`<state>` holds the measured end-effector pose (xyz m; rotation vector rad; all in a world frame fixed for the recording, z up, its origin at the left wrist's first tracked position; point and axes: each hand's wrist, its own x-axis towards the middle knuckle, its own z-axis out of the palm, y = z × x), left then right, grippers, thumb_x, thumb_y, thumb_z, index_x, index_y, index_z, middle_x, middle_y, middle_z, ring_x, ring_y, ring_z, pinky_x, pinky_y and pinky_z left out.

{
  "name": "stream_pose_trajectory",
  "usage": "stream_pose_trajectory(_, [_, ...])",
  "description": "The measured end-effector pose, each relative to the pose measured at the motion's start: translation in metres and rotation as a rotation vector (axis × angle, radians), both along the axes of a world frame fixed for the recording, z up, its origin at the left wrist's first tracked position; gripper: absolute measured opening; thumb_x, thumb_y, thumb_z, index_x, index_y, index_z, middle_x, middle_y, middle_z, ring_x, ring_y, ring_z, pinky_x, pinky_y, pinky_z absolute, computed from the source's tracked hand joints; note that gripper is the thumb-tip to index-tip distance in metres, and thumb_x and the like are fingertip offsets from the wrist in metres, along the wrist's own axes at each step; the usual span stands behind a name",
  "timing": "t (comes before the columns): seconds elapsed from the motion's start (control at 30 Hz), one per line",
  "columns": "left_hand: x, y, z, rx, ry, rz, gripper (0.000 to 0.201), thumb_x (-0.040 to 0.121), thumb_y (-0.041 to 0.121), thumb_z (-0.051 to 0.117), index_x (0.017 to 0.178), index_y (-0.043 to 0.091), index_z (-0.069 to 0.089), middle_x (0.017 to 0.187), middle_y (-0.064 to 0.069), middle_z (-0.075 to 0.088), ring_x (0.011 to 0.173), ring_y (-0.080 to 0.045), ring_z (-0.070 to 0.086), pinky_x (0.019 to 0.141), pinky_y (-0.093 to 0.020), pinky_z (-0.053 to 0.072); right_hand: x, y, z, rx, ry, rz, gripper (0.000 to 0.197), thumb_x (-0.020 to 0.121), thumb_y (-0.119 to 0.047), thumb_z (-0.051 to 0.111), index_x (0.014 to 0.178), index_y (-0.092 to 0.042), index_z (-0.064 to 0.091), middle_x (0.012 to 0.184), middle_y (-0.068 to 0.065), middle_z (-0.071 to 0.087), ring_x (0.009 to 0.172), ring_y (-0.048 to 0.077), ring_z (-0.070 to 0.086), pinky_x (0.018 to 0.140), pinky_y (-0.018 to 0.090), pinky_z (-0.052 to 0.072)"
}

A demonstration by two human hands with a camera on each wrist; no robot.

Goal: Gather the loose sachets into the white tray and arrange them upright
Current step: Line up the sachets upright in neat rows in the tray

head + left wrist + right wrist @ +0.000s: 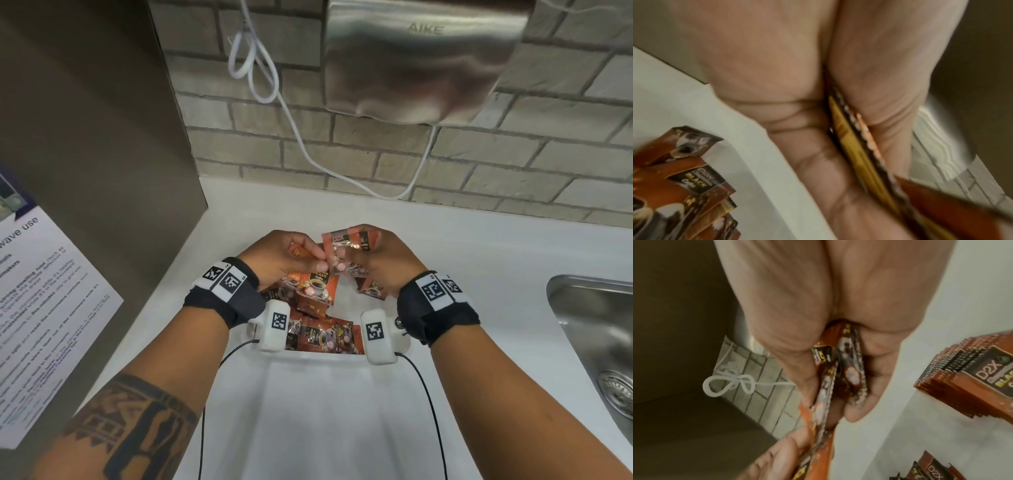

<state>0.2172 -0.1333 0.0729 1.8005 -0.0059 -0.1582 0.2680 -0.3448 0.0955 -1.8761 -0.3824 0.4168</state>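
Over the white tray (325,358) both hands meet. My left hand (308,260) pinches a few orange-brown coffee sachets (859,154), seen edge-on between thumb and fingers in the left wrist view. My right hand (356,257) grips a small bundle of the same sachets (347,245), held upright; the right wrist view shows that bundle (851,363) pressed between its fingers. Below the hands, several loose sachets (318,291) lie jumbled in the tray, and a neater stack (972,382) stands at its right side. The wrist cameras hide part of the tray.
The tray sits on a white counter (479,257) against a brick wall. A steel sink (596,329) lies to the right. A grey panel with a printed notice (51,308) stands on the left. A steel hand dryer (421,58) and its white cable (274,89) hang above.
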Motion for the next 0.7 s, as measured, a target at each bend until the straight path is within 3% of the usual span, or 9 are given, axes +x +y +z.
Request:
stream_pose_trajectory(0.07, [0.002, 0.004, -0.003, -0.023, -0.025, 0.081, 0.034, 0.063, 0.034, 0.092, 0.089, 0.018, 0.077, 0.098, -0.004, 0.077, 0.102, -0.022, 0.07, 0.102, -0.04, 0.05, 0.001, -0.002, 0.0, 0.067, 0.018, -0.077, 0.021, 0.091, -0.008, 0.068, 0.112, -0.01, 0.067, 0.098, 0.007, 0.077, 0.089, 0.02, 0.074, 0.08, 0.034, 0.059])
stream_pose_trajectory(0.17, [0.007, 0.006, -0.006, -0.032, -0.08, 0.218, 0.027, 0.065, 0.035, 0.092, 0.085, 0.024, 0.078, 0.096, 0.003, 0.077, 0.099, -0.016, 0.07, 0.1, -0.039, 0.05, 0.003, 0.002, -0.002, 0.283, 0.221, -0.133, 0.034, 0.096, 0.007, 0.05, 0.126, -0.008, 0.053, 0.107, 0.019, 0.073, 0.092, 0.028, 0.074, 0.087, 0.045, 0.058])
stream_pose_trajectory(0.27, [0.011, -0.001, -0.004, -0.07, -0.144, 0.3, 0.02, 0.069, 0.025, 0.09, 0.082, 0.023, 0.076, 0.092, 0.002, 0.076, 0.091, -0.015, 0.071, 0.091, -0.036, 0.054, -0.002, 0.009, -0.005, 0.265, 0.254, -0.109, 0.034, 0.098, -0.006, 0.057, 0.13, -0.015, 0.051, 0.104, 0.01, 0.067, 0.086, 0.019, 0.072, 0.087, 0.043, 0.059])
stream_pose_trajectory(0.33, [0.011, -0.009, -0.001, -0.094, -0.171, 0.301, 0.02, 0.068, 0.021, 0.091, 0.08, 0.022, 0.075, 0.087, 0.002, 0.076, 0.087, -0.015, 0.071, 0.087, -0.034, 0.057, -0.006, 0.014, -0.006, 0.192, 0.258, -0.051, 0.048, 0.088, -0.021, 0.075, 0.13, -0.017, 0.052, 0.112, 0.004, 0.065, 0.095, 0.016, 0.07, 0.086, 0.041, 0.06])
stream_pose_trajectory(0.43, [0.012, -0.018, 0.0, -0.116, -0.187, 0.27, 0.016, 0.073, 0.018, 0.088, 0.082, 0.017, 0.074, 0.085, 0.0, 0.075, 0.084, -0.012, 0.069, 0.084, -0.032, 0.056, -0.009, 0.019, -0.008, 0.176, 0.253, -0.003, 0.058, 0.075, -0.012, 0.086, 0.126, -0.012, 0.058, 0.114, 0.009, 0.071, 0.102, 0.022, 0.071, 0.082, 0.035, 0.06])
stream_pose_trajectory(0.5, [0.01, -0.02, 0.002, -0.153, -0.162, 0.234, 0.004, 0.087, 0.016, 0.076, 0.09, 0.014, 0.074, 0.093, -0.011, 0.074, 0.088, -0.019, 0.068, 0.088, -0.039, 0.056, -0.009, 0.019, -0.008, 0.241, 0.286, -0.012, 0.05, 0.079, -0.004, 0.081, 0.124, -0.006, 0.06, 0.112, 0.016, 0.072, 0.096, 0.026, 0.072, 0.079, 0.037, 0.061])
stream_pose_trajectory(0.6, [0.007, -0.012, 0.004, -0.389, -0.037, 0.125, 0.026, 0.094, -0.01, 0.047, 0.103, 0.005, 0.067, 0.106, -0.021, 0.067, 0.092, -0.03, 0.067, 0.079, -0.039, 0.059, -0.006, 0.012, -0.008, 0.313, 0.328, -0.033, 0.039, 0.087, 0.006, 0.069, 0.123, -0.003, 0.06, 0.111, 0.022, 0.071, 0.095, 0.033, 0.071, 0.078, 0.04, 0.061])
stream_pose_trajectory(0.7, [0.004, -0.007, 0.005, -0.368, -0.054, 0.11, 0.032, 0.092, -0.015, 0.048, 0.108, 0.007, 0.065, 0.111, -0.017, 0.068, 0.096, -0.029, 0.068, 0.076, -0.035, 0.061, -0.001, 0.007, -0.009, 0.331, 0.323, -0.088, 0.036, 0.092, 0.009, 0.057, 0.122, -0.01, 0.059, 0.1, 0.018, 0.072, 0.089, 0.027, 0.073, 0.079, 0.037, 0.06])
